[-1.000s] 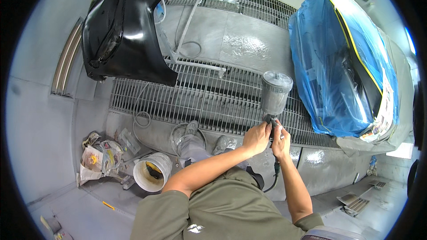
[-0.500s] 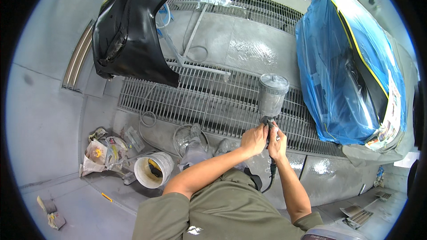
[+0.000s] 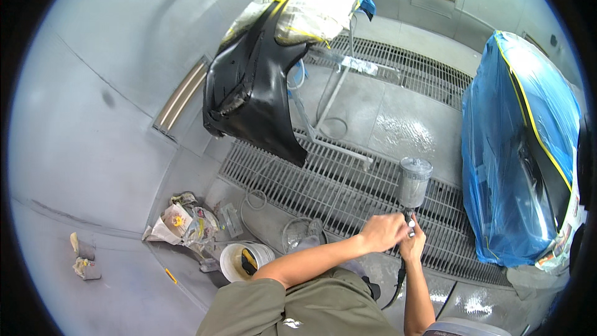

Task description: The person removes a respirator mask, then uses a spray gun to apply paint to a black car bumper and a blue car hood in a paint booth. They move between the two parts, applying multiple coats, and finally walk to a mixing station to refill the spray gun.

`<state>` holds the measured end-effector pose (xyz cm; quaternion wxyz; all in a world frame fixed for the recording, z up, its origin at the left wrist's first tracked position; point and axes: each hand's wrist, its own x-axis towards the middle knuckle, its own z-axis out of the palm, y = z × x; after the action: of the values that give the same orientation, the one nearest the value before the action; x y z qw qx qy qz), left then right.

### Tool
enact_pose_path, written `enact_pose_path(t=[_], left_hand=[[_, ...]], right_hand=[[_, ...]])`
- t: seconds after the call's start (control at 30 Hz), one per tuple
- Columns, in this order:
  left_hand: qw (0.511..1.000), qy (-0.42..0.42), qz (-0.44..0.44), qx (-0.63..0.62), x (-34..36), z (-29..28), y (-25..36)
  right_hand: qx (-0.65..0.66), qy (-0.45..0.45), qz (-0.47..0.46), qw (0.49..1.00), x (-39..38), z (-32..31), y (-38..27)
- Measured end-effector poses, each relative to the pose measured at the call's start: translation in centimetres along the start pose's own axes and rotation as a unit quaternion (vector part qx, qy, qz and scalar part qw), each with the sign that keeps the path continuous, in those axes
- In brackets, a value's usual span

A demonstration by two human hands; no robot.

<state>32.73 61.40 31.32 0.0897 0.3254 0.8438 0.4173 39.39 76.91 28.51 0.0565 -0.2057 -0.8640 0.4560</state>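
A spray gun with a grey translucent cup (image 3: 413,180) on top stands upright in front of me, over the floor grating. My right hand (image 3: 413,244) grips its handle from below. My left hand (image 3: 380,233) is closed around the gun's body just under the cup, touching the right hand. A dark hose (image 3: 398,286) hangs down from the handle. A black car body panel (image 3: 255,96) hangs on a metal stand to the upper left, partly masked with paper at its top.
A car part wrapped in blue plastic sheet (image 3: 519,149) stands at the right. A white bucket (image 3: 244,261) sits on the floor by my left elbow, with crumpled paper and rags (image 3: 183,224) beside it. Metal floor gratings (image 3: 323,186) run across the booth floor.
The view has swung, so the black panel and blue-wrapped part sit further right and lower. Both hands stay on the spray gun, which remains upright.
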Motion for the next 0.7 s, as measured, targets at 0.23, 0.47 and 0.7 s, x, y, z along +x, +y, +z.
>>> enact_pose_path(t=[0.23, 0.47, 0.7], left_hand=[[0.897, -0.181, 0.205, 0.347, 2.6, 0.7, -1.4], [0.904, -0.169, 0.203, 0.336, 2.6, 0.3, -4.9], [0.91, -0.148, 0.235, 0.309, 1.2, -3.2, -9.2]], right_hand=[[0.045, -0.011, -0.049, 0.998, 0.6, 3.4, -0.3], [0.057, -0.013, -0.074, 0.996, 1.5, 6.1, -2.0], [0.002, -0.014, -0.087, 0.996, 1.1, 10.5, -6.4]])
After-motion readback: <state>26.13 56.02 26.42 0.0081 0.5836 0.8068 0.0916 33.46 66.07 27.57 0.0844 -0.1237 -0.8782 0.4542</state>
